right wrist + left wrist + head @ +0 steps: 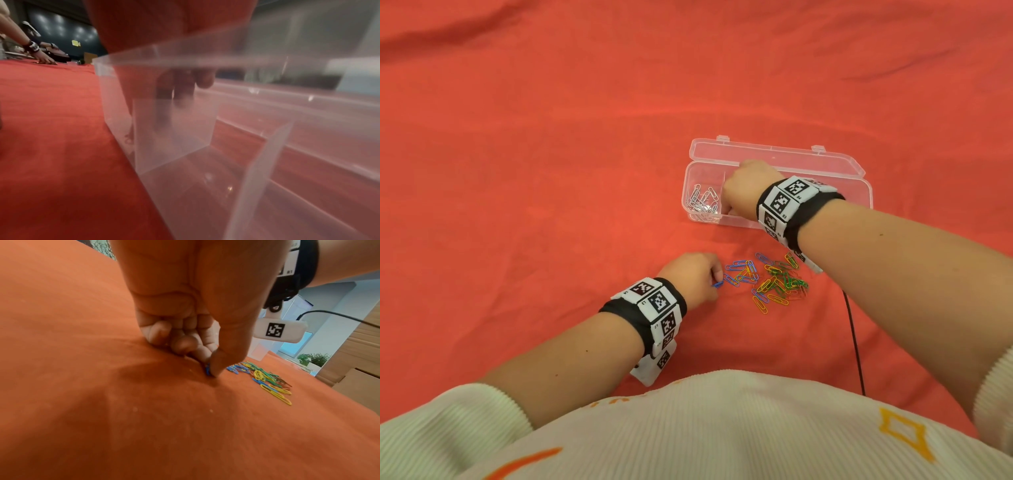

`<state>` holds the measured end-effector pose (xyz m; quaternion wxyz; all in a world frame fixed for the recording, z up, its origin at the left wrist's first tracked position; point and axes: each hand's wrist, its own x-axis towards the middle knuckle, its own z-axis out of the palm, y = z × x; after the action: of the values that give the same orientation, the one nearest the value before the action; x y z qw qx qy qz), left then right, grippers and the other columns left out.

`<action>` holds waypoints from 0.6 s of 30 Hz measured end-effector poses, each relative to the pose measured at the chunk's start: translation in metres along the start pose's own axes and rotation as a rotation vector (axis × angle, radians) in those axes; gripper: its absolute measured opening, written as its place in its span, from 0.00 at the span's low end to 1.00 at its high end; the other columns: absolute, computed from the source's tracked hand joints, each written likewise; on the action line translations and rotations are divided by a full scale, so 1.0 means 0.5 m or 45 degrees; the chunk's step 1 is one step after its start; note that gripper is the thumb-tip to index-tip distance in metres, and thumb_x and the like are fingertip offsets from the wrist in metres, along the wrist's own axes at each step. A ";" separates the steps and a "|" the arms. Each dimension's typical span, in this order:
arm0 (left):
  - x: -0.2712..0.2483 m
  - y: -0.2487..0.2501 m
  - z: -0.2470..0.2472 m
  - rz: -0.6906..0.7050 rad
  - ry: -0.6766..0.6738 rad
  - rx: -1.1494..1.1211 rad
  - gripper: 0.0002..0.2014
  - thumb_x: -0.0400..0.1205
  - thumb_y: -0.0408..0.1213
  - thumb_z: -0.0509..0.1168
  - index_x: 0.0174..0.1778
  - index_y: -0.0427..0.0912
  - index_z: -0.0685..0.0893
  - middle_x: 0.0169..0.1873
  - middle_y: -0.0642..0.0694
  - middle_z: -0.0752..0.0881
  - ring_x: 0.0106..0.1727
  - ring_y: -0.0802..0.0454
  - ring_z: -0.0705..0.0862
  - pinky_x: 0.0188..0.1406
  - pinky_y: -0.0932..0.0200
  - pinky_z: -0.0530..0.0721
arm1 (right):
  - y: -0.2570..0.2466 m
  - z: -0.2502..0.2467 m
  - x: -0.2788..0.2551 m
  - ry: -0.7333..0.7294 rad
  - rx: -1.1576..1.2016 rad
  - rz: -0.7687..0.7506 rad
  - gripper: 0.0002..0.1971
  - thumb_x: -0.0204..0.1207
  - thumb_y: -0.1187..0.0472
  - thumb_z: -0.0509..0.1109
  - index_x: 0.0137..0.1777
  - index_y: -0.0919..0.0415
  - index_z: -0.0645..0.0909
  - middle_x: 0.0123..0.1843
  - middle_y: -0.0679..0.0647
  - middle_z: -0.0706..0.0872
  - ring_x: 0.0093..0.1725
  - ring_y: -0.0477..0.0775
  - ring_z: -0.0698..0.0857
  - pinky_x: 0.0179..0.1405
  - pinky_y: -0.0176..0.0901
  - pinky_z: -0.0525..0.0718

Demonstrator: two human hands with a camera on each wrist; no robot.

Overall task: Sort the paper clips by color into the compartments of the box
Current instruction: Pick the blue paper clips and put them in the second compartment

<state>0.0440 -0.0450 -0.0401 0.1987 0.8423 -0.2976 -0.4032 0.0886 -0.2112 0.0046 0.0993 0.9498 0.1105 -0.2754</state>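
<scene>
A clear plastic box (pixel 736 223) lies on the red cloth with its lid folded back. Its leftmost compartment holds several silver paper clips (pixel 703 202). My right hand (pixel 743 192) dips, fingers down, into the compartment beside them. Its fingers (pixel 185 87) show blurred through the box wall (pixel 174 129), and whether they hold a clip is hidden. A loose pile of blue, yellow, green and red clips (pixel 774 281) lies in front of the box. At the pile's left edge my left hand (pixel 714 277) pinches a blue clip (pixel 207 370) between thumb and fingers, against the cloth.
A black cable (pixel 854 339) runs from the right wrist towards my body. Another person's hand (pixel 44 60) rests on the cloth far to the left. Cardboard boxes (pixel 359 353) stand beyond the table's right side. Wrinkled red cloth (pixel 551 171) covers the whole surface.
</scene>
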 end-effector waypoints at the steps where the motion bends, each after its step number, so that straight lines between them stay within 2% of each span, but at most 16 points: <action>1: 0.000 0.000 -0.001 0.013 -0.002 0.001 0.11 0.67 0.28 0.69 0.44 0.43 0.83 0.36 0.48 0.84 0.37 0.51 0.79 0.44 0.57 0.80 | 0.001 0.000 0.002 -0.014 0.007 0.005 0.14 0.79 0.62 0.62 0.59 0.51 0.85 0.60 0.54 0.88 0.60 0.63 0.82 0.56 0.48 0.80; 4: -0.003 -0.004 -0.012 0.055 0.030 -0.021 0.10 0.67 0.29 0.68 0.43 0.43 0.84 0.32 0.52 0.82 0.33 0.54 0.78 0.39 0.61 0.77 | 0.000 0.001 0.012 -0.042 0.018 0.026 0.14 0.79 0.63 0.62 0.59 0.54 0.85 0.59 0.56 0.88 0.59 0.64 0.83 0.55 0.50 0.84; 7: -0.002 -0.010 -0.037 0.111 0.186 -0.116 0.09 0.67 0.30 0.69 0.41 0.45 0.84 0.27 0.57 0.79 0.25 0.64 0.75 0.30 0.71 0.72 | -0.002 0.003 0.019 -0.106 0.096 0.064 0.13 0.79 0.62 0.63 0.59 0.54 0.86 0.59 0.58 0.88 0.57 0.63 0.85 0.50 0.47 0.82; 9: -0.001 -0.010 -0.059 0.154 0.302 -0.181 0.09 0.66 0.29 0.69 0.39 0.45 0.84 0.26 0.57 0.78 0.25 0.68 0.76 0.27 0.77 0.70 | -0.001 0.001 0.022 -0.118 0.137 0.069 0.13 0.78 0.61 0.64 0.57 0.53 0.87 0.59 0.59 0.88 0.55 0.64 0.85 0.46 0.45 0.79; 11: 0.000 -0.008 -0.081 0.193 0.408 -0.251 0.09 0.66 0.27 0.69 0.38 0.44 0.83 0.26 0.57 0.77 0.26 0.69 0.76 0.29 0.78 0.71 | 0.002 -0.001 0.022 -0.140 0.173 0.074 0.10 0.77 0.61 0.65 0.49 0.53 0.88 0.51 0.57 0.88 0.49 0.65 0.83 0.42 0.43 0.75; 13: 0.002 -0.009 -0.098 0.223 0.506 -0.297 0.09 0.66 0.27 0.68 0.37 0.44 0.82 0.26 0.57 0.77 0.27 0.67 0.76 0.30 0.77 0.72 | 0.004 -0.003 0.021 -0.184 0.219 0.075 0.13 0.77 0.61 0.65 0.32 0.51 0.83 0.36 0.53 0.83 0.44 0.64 0.79 0.41 0.44 0.73; 14: 0.004 -0.010 -0.105 0.226 0.545 -0.308 0.09 0.66 0.27 0.68 0.37 0.45 0.82 0.26 0.57 0.77 0.27 0.66 0.76 0.31 0.76 0.72 | 0.004 -0.004 0.019 -0.189 0.229 0.073 0.13 0.77 0.61 0.65 0.32 0.50 0.84 0.36 0.53 0.84 0.45 0.64 0.80 0.42 0.44 0.75; 16: 0.009 -0.013 -0.113 0.208 0.589 -0.323 0.09 0.67 0.28 0.68 0.37 0.47 0.81 0.25 0.57 0.77 0.26 0.63 0.75 0.31 0.75 0.72 | 0.003 -0.004 0.019 -0.151 0.239 0.069 0.09 0.77 0.59 0.65 0.48 0.51 0.88 0.50 0.57 0.89 0.52 0.64 0.85 0.46 0.45 0.78; 18: 0.014 -0.013 -0.117 0.176 0.601 -0.330 0.10 0.67 0.28 0.68 0.38 0.47 0.80 0.25 0.56 0.77 0.26 0.62 0.74 0.30 0.74 0.72 | 0.004 -0.001 0.019 -0.129 0.271 0.065 0.11 0.77 0.59 0.65 0.54 0.53 0.87 0.56 0.58 0.89 0.55 0.64 0.85 0.47 0.44 0.78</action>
<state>0.0961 -0.0391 -0.0129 0.3958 0.8580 -0.2459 -0.2160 0.0973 -0.2112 0.0002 0.0103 0.9423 0.0511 -0.3308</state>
